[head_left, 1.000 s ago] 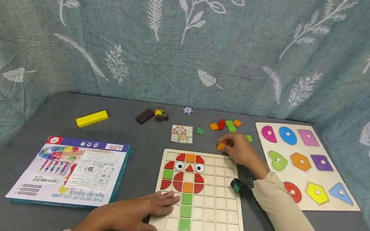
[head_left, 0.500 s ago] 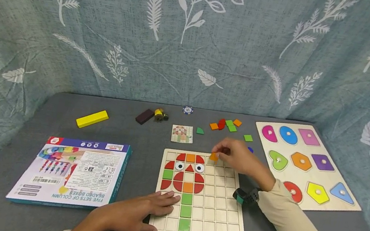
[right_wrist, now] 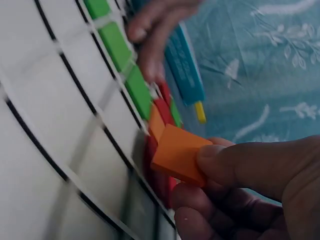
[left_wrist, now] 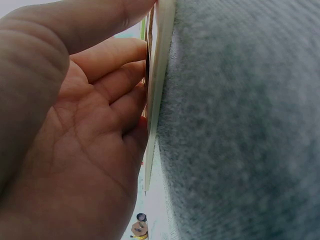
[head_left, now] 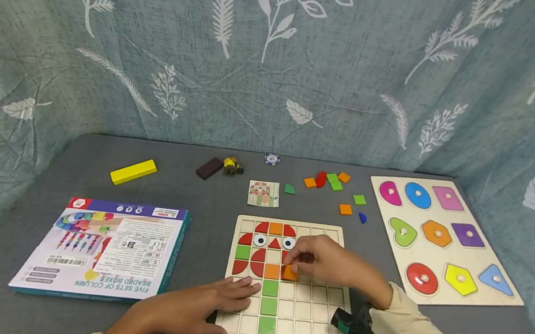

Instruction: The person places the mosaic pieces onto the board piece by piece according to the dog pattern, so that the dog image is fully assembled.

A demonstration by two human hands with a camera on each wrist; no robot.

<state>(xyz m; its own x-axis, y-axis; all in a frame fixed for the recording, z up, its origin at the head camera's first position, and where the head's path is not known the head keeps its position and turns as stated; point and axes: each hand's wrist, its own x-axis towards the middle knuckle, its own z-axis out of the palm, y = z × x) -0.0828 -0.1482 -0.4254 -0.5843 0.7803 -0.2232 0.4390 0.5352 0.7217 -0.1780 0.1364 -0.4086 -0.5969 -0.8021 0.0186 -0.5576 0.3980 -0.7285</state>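
Note:
In the head view, my right hand (head_left: 323,260) pinches an orange square tile (right_wrist: 179,155) between thumb and fingers, just over red pieces on the wooden grid board (head_left: 317,315). My left hand (head_left: 195,304) lies flat with its fingers resting on the board's left edge, the thumb at the near corner. The board carries red quarter-round pieces (head_left: 240,267), two eye pieces (head_left: 260,240), a red triangle (head_left: 274,243), orange squares (head_left: 276,228) and a column of green squares (head_left: 269,306). A small printed pattern card (head_left: 263,194) lies behind the board.
Loose orange (head_left: 345,209), green (head_left: 359,199), red and blue (head_left: 362,218) pieces lie behind the board. A knobbed shape puzzle (head_left: 443,253) is at right, a boxed toy (head_left: 101,252) at left. A yellow block (head_left: 133,172), dark block (head_left: 209,168) and poker chip (head_left: 271,159) sit farther back.
My right hand has carried the orange tile from behind the board, leftward and toward me, to above the red pieces. The left hand has stayed in place.

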